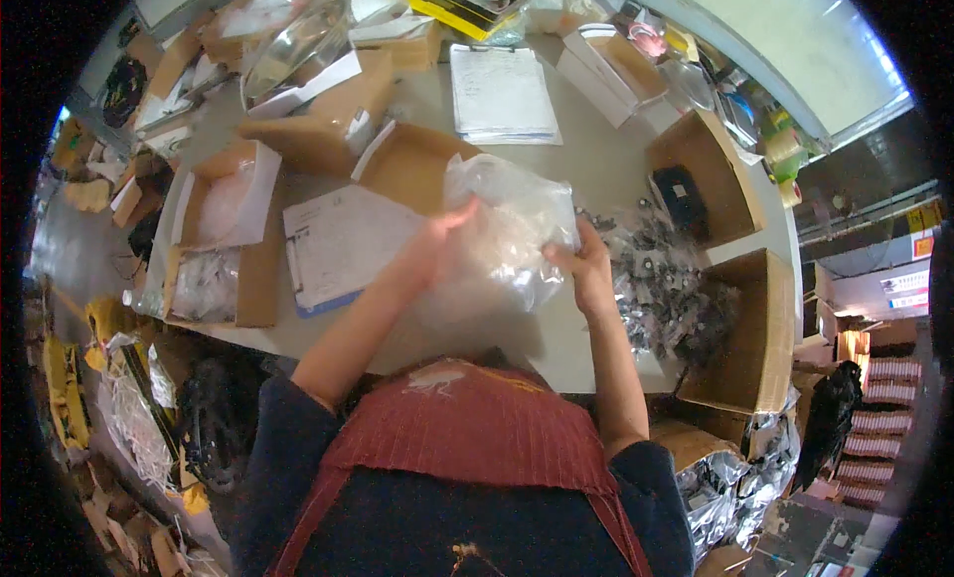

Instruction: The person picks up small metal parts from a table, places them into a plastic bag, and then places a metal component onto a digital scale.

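A clear plastic bag (512, 229) hangs before me over the table, with something pale showing through it that I cannot make out. My right hand (586, 264) pinches the bag's right side between thumb and fingers. At the bag's left side is my left hand (449, 237), smeared by motion, so its grip is unclear. Close to my right hand lies a heap of small clear packets with dark and grey pieces (661, 279). Just behind the bag stands a shallow open cardboard box (412, 164).
A clipboard with paper (343, 244) lies left of my left forearm; another clipboard (502, 90) lies farther back. Open cardboard boxes (745, 329) line the table's right side, one holding a black item (681, 199). At left, boxes hold pinkish bags (229, 204) and clear bags (206, 284).
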`<act>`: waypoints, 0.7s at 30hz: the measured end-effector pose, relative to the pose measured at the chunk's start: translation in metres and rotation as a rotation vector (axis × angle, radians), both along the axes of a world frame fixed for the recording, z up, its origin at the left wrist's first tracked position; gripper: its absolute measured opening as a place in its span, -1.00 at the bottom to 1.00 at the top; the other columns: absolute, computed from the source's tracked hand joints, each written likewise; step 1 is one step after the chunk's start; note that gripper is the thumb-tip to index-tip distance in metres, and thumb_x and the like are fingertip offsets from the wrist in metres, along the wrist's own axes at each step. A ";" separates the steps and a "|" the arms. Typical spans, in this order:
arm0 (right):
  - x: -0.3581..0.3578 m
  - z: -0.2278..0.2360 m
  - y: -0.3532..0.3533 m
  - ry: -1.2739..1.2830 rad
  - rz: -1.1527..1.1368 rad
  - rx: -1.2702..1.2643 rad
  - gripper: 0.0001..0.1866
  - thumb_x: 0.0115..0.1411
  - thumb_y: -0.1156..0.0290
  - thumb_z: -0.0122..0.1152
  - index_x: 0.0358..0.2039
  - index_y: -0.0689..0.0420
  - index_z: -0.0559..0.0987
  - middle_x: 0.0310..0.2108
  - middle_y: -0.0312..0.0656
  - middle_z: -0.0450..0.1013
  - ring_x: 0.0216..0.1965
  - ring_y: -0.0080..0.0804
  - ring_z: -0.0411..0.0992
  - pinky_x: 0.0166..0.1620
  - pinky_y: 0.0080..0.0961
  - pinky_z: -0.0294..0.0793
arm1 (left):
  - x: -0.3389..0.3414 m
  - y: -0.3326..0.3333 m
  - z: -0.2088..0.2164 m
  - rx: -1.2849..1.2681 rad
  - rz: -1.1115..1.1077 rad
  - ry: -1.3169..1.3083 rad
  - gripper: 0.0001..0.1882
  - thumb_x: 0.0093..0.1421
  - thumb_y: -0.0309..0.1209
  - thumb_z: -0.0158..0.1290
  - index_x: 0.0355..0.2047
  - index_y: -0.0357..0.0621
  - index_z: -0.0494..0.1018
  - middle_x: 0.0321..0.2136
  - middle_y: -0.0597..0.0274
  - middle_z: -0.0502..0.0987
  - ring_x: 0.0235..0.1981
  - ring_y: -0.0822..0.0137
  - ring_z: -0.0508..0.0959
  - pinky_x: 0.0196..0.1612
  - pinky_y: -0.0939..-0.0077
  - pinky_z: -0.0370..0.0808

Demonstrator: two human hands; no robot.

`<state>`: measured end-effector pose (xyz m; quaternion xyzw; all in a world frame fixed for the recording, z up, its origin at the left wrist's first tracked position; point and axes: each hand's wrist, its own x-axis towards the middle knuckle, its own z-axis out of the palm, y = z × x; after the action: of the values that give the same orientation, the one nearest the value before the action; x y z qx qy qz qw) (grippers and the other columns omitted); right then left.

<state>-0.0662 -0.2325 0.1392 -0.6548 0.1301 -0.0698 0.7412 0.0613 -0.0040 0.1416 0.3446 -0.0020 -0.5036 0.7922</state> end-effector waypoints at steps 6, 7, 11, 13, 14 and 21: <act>0.056 0.043 -0.036 -0.045 -0.394 -0.088 -0.49 0.11 0.54 0.31 0.09 0.40 0.44 -0.23 -0.11 0.56 -0.34 -0.44 0.52 -0.31 -0.52 0.51 | 0.048 0.017 -0.026 0.027 0.414 -0.470 -0.59 0.39 -0.36 -0.02 0.21 -0.15 0.35 -0.11 0.13 0.56 -0.11 0.36 0.56 -0.07 0.45 0.52; 0.069 0.046 -0.053 -0.143 -0.451 -0.029 -0.50 0.12 0.54 0.30 0.08 0.39 0.45 -0.24 -0.14 0.55 -0.33 -0.44 0.51 -0.29 -0.51 0.51 | 0.048 0.025 -0.031 0.235 0.515 -0.600 -0.60 0.39 -0.40 -0.03 0.22 -0.13 0.35 -0.13 0.12 0.57 -0.15 0.37 0.56 -0.12 0.47 0.52; 0.110 0.080 -0.096 -0.262 -0.491 -0.033 -0.47 0.17 0.53 0.28 0.15 0.35 0.39 -0.13 -0.17 0.51 -0.17 -0.44 0.47 -0.13 -0.47 0.49 | 0.048 0.048 -0.065 0.685 0.477 -0.847 -0.56 0.33 -0.50 0.02 0.22 -0.14 0.35 -0.22 0.17 0.57 -0.25 0.40 0.56 -0.20 0.49 0.53; 0.131 0.064 -0.129 -0.353 -0.582 0.024 -0.42 0.19 0.52 0.27 0.20 0.34 0.32 -0.05 -0.15 0.46 -0.09 -0.42 0.44 -0.05 -0.45 0.46 | 0.041 0.042 -0.074 0.699 0.518 -0.937 -0.56 0.33 -0.51 0.02 0.22 -0.14 0.36 -0.22 0.17 0.57 -0.24 0.41 0.56 -0.19 0.49 0.52; 0.141 0.044 -0.151 -0.438 -0.664 0.093 -0.36 0.21 0.50 0.26 0.26 0.34 0.26 0.04 -0.13 0.42 -0.01 -0.40 0.41 0.02 -0.42 0.44 | 0.038 0.039 -0.078 0.728 0.561 -1.025 -0.56 0.32 -0.52 0.01 0.22 -0.14 0.36 -0.21 0.16 0.57 -0.24 0.41 0.56 -0.19 0.49 0.52; 0.109 -0.113 -0.145 -0.245 -0.503 -1.209 -0.42 0.20 0.38 0.19 0.22 0.25 0.32 0.17 0.10 0.33 0.19 0.07 0.29 0.23 -0.15 0.30 | -0.004 0.036 -0.084 0.885 0.526 -1.687 -0.55 0.14 -0.64 0.07 0.08 -0.17 0.44 0.07 -0.09 0.43 0.14 -0.09 0.41 0.21 0.12 0.35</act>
<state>0.0429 -0.3771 0.0260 -0.8922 0.1318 -0.3752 0.2139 0.0575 0.0317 0.0578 0.8453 -0.3009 0.1438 0.4175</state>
